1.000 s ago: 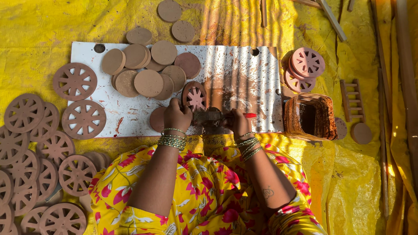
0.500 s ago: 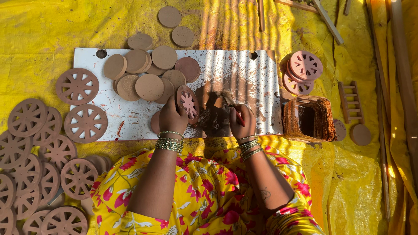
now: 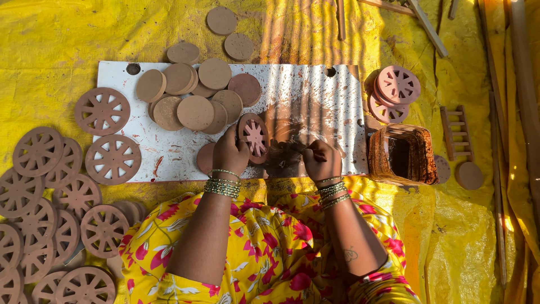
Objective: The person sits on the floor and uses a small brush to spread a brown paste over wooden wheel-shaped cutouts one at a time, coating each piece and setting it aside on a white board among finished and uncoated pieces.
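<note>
My left hand (image 3: 229, 152) holds a round clay wheel (image 3: 254, 135) with spoke-shaped cutouts, tilted up on its edge over the white board (image 3: 315, 101). My right hand (image 3: 322, 160) is closed on a thin tool whose tip points left toward the wheel; the tool is mostly hidden by the fingers. A plain clay disc (image 3: 205, 157) lies under my left hand. Both wrists wear several bangles.
A pile of plain clay discs (image 3: 194, 98) lies on the board's left part. Finished spoked wheels (image 3: 56, 191) cover the yellow sheet at left. More pink wheels (image 3: 396, 87) are stacked at right, beside a brown square tub (image 3: 402, 155). Wooden sticks (image 3: 427, 28) lie at back right.
My left hand has raised the wheel from flat on the board to tilted on edge. My right hand has drawn back slightly to the right with the tool.
</note>
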`<state>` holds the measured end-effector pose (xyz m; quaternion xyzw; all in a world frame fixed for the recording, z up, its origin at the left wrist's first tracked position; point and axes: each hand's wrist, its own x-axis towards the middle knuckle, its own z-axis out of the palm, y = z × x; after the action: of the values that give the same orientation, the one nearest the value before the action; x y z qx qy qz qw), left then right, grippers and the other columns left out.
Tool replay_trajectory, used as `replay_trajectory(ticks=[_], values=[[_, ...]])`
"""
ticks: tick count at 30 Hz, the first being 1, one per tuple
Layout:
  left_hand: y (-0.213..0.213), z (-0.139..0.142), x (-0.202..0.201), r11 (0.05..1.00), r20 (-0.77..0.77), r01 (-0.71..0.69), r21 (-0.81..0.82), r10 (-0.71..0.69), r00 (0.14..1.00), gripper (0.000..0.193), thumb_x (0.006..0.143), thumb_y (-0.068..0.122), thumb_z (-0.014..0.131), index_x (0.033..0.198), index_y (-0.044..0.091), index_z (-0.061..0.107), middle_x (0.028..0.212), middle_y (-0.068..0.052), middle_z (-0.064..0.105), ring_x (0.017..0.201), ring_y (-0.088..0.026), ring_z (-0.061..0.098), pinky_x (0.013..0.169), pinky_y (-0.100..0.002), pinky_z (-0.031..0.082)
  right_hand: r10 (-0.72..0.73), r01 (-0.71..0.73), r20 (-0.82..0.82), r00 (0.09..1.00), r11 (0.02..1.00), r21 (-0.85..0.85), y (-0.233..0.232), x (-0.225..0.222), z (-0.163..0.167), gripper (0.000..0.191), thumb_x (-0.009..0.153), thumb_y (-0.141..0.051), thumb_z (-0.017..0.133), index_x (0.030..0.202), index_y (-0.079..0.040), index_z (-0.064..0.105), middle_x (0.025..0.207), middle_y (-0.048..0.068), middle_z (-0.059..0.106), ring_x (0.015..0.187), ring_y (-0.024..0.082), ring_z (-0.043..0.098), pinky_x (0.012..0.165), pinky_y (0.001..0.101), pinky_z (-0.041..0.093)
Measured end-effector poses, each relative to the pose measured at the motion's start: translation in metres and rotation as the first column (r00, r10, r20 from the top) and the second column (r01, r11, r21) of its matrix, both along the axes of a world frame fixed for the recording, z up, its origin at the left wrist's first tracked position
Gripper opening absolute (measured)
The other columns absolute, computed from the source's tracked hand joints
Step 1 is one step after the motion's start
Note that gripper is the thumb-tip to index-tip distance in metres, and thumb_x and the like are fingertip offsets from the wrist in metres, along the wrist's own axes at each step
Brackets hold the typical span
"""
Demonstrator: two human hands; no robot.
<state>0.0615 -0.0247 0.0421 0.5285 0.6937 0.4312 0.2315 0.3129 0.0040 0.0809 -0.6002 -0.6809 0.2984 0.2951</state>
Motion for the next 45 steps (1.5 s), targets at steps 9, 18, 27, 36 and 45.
replay_trajectory(ticks=[9, 18, 27, 36, 45], values=[[-0.001, -0.002, 0.008, 0.990, -0.027, 0.050, -0.132, -0.054, 0.998, 0.037, 0.088, 0.006, 0.058, 0.125, 0.002, 0.060, 0.108, -0.022, 0.071, 0.099, -0.042, 0.068, 0.084, -0.052, 0.054, -0.157, -0.174, -0.744, 0.649, 0.922, -0.346, 0.000, -0.035, -0.014, 0.017, 0.104, -0.011, 0.055, 0.108, 0.001, 0.066, 0.095, 0.007, 0.074, 0.081, 0.013, 0.066, 0.075, 0.0301, 0.055], [-0.001, 0.001, 0.002, 0.992, -0.072, -0.030, -0.127, 0.021, 0.997, 0.037, 0.087, 0.006, 0.061, 0.124, 0.003, 0.059, 0.107, -0.021, 0.070, 0.099, -0.042, 0.067, 0.085, -0.052, 0.054, 0.022, -0.207, -0.675, 0.737, 0.959, -0.194, -0.004, -0.023, -0.009, 0.014, 0.097, -0.001, 0.057, 0.098, 0.008, 0.068, 0.091, 0.013, 0.076, 0.080, 0.018, 0.072, 0.076, 0.0326, 0.058], [-0.002, 0.000, 0.007, 0.993, -0.103, -0.004, -0.122, -0.009, 0.995, 0.038, 0.088, 0.005, 0.062, 0.125, 0.003, 0.057, 0.111, -0.023, 0.069, 0.102, -0.044, 0.066, 0.086, -0.054, 0.053, 0.038, -0.239, -0.635, 0.772, 0.943, -0.233, -0.010, -0.034, -0.016, 0.016, 0.103, -0.006, 0.059, 0.105, 0.006, 0.068, 0.094, 0.011, 0.074, 0.084, 0.015, 0.066, 0.075, 0.0298, 0.051], [-0.001, 0.002, 0.001, 0.991, -0.098, -0.041, -0.127, 0.028, 0.995, 0.044, 0.089, 0.007, 0.061, 0.133, 0.002, 0.055, 0.118, -0.025, 0.067, 0.107, -0.044, 0.065, 0.087, -0.053, 0.054, 0.070, -0.235, -0.647, 0.760, 0.957, -0.173, -0.008, -0.030, -0.016, 0.017, 0.103, -0.007, 0.061, 0.113, 0.004, 0.069, 0.098, 0.007, 0.077, 0.088, 0.010, 0.067, 0.077, 0.0263, 0.053], [0.001, 0.009, 0.001, 0.972, -0.130, -0.093, -0.216, 0.066, 0.989, 0.042, 0.090, 0.008, 0.061, 0.131, 0.005, 0.055, 0.119, -0.024, 0.067, 0.106, -0.043, 0.066, 0.085, -0.053, 0.055, 0.166, -0.250, -0.345, 0.924, 0.944, -0.217, -0.001, -0.027, -0.012, 0.018, 0.100, -0.013, 0.064, 0.106, 0.003, 0.072, 0.083, 0.006, 0.074, 0.075, 0.010, 0.067, 0.068, 0.0282, 0.054]])
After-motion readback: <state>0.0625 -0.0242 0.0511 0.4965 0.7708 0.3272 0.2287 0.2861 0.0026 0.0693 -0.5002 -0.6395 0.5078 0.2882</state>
